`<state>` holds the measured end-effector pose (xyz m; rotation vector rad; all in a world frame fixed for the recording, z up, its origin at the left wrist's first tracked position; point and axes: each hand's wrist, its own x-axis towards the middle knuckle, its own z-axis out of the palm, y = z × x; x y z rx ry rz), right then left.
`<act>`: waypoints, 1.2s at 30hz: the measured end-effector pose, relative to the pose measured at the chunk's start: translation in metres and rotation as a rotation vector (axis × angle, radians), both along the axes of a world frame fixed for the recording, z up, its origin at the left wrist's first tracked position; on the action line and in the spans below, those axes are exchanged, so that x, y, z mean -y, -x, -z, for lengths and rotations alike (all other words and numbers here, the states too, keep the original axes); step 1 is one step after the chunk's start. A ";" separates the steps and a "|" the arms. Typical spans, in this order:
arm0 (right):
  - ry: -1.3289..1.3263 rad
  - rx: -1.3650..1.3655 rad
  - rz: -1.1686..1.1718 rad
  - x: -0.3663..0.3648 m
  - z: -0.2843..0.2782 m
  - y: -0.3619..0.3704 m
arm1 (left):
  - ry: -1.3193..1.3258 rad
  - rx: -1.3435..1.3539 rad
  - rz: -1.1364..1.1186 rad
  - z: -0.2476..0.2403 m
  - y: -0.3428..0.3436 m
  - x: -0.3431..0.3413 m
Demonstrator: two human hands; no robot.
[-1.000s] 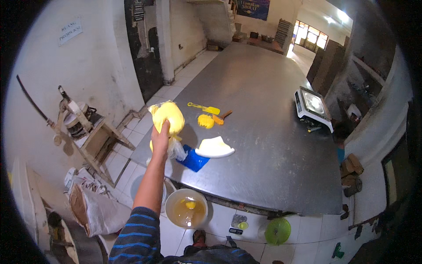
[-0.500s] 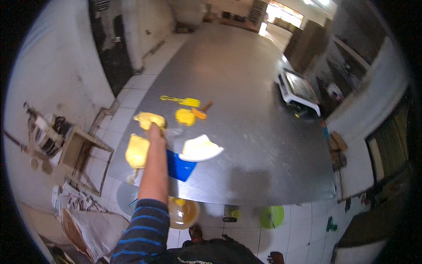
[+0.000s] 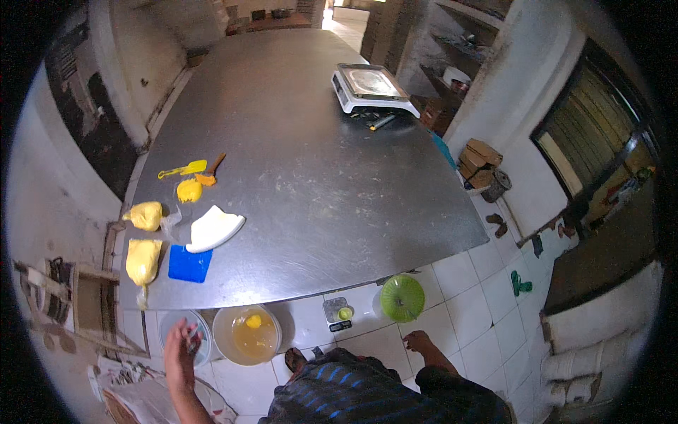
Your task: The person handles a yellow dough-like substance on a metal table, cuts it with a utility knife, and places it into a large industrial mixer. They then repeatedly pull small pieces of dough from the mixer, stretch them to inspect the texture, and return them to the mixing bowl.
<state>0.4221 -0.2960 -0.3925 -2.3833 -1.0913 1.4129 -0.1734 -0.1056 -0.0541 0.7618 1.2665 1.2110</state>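
Below the worktop [image 3: 296,184], the left hand [image 3: 180,350] hung over a grey bowl [image 3: 169,328], fingers loosely spread, seemingly touching its rim. Beside it stood a bucket [image 3: 247,336] of yellow liquid. Two yellow bags [image 3: 143,240] lay on the worktop's edge. No right hand showed.

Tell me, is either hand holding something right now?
No. The left hand hangs open and empty over the clear round bowl on the floor; the right hand isn't visible.

At the lower left of the frame, a pale round basin [image 3: 185,338] stands on the floor, beside a bucket.
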 end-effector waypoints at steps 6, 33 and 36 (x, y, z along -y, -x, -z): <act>-0.598 0.130 -0.253 -0.036 0.052 -0.070 | 0.531 -0.215 -0.365 0.133 -0.013 0.204; 0.153 -0.018 -0.911 -0.114 -0.046 0.270 | 0.889 -0.365 -0.779 0.154 -0.140 0.619; 0.082 -0.087 -1.011 -0.089 -0.058 0.346 | 0.872 -0.504 -0.724 0.163 -0.136 0.679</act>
